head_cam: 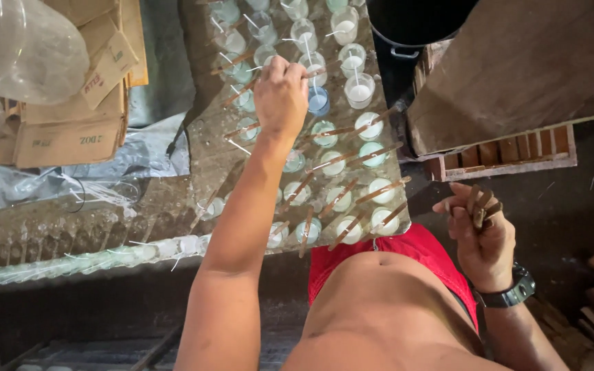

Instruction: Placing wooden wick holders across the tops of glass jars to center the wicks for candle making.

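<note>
My left hand [281, 96] reaches out over a tray [209, 154] of several small glass cups filled with white wax [359, 91]. Its fingers pinch a thin white wick [309, 58] at a cup near the far rows. Many nearer cups carry a brown wooden stick [356, 159] laid across the rim. My right hand [479, 237], with a black watch on the wrist, stays at my side gripping a bundle of brown wooden sticks [481, 206].
Folded cardboard boxes [77, 89] and clear plastic [15, 48] lie at the left. A black pot [414, 20] stands beyond the tray, with a wooden crate [517, 89] at the right. More cups [104, 254] line the near left edge.
</note>
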